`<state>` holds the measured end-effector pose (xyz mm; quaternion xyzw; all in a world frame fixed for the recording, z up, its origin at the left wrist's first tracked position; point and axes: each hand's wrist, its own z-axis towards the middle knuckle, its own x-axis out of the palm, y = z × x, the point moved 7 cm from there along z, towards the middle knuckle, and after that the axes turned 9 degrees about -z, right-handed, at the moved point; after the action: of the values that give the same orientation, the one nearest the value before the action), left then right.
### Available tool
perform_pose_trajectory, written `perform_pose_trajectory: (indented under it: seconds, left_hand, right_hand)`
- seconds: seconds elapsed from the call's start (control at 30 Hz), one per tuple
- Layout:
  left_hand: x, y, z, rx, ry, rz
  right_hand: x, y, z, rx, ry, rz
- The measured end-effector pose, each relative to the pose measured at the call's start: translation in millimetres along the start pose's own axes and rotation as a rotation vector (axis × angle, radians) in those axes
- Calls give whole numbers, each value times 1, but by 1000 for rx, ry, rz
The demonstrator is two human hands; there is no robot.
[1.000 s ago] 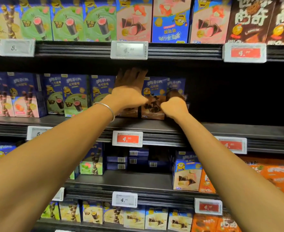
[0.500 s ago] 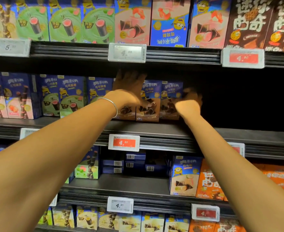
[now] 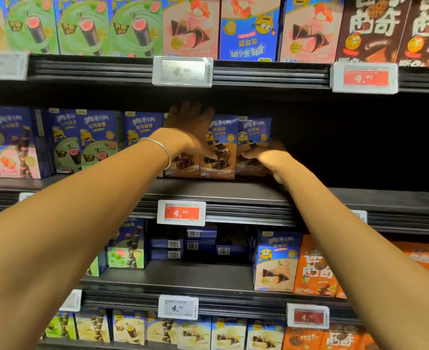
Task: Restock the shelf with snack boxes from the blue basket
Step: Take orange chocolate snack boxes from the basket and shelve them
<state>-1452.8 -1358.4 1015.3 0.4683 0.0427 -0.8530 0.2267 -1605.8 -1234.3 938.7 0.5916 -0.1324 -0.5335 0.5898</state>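
Three brown-fronted snack boxes stand upright, side by side and touching, on the middle shelf at the centre of the frame, just above a red price tag. The left hand lies flat against the left box, covering its upper half. Its fingers are straight and slightly spread, reaching up past the box's top edge, and its thumb angles down toward the middle box. A silver bracelet circles that wrist. The right hand comes in from the lower right and holds the right box at its outer side. Its fingers are curled together across the lower front of the carton, but the thumb is lost in shadow by the box's right edge, so how it sits cannot be told. Left of the three boxes, on the same shelf, stand blue boxes with green fronts — the nearest one close beside the left box.
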Motion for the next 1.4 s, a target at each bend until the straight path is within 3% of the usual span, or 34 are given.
perform_pose_trajectory:
  seconds: [0.2, 0.37, 0.47, 0.73, 0.9, 1.03, 1.27, 1.4]
  left_hand:
    - [-4, -3, -8, 11, -45, -66]
    - [-19, 10, -33, -69, -44, -443]
    - [-24, 18, -64, -134, -163, -699]
    - [-17, 45, -181, -277, -505, -1377]
    - [52, 42, -306, -478, -578, -1712]
    - [161, 21, -427, -832, -414, -1777]
    - [348, -50, -652, -1751, 317, -1660]
    - [431, -86, -750, -2046, 476, -1582]
  right_hand:
    - [-4, -2, -3, 32, -3, 107]
    - [-24, -10, -12, 75, -189, 279]
    - [-31, -6, -33, 31, -260, 369]
    - [-1, 29, -139, -208, -34, 468]
    - [55, -25, -227, -140, 180, 657]
    - [140, -126, -295, 181, 368, 590]
    - [269, -332, -444, 916, 553, 282]
    - [333, -437, -516, 1145, 646, 163]
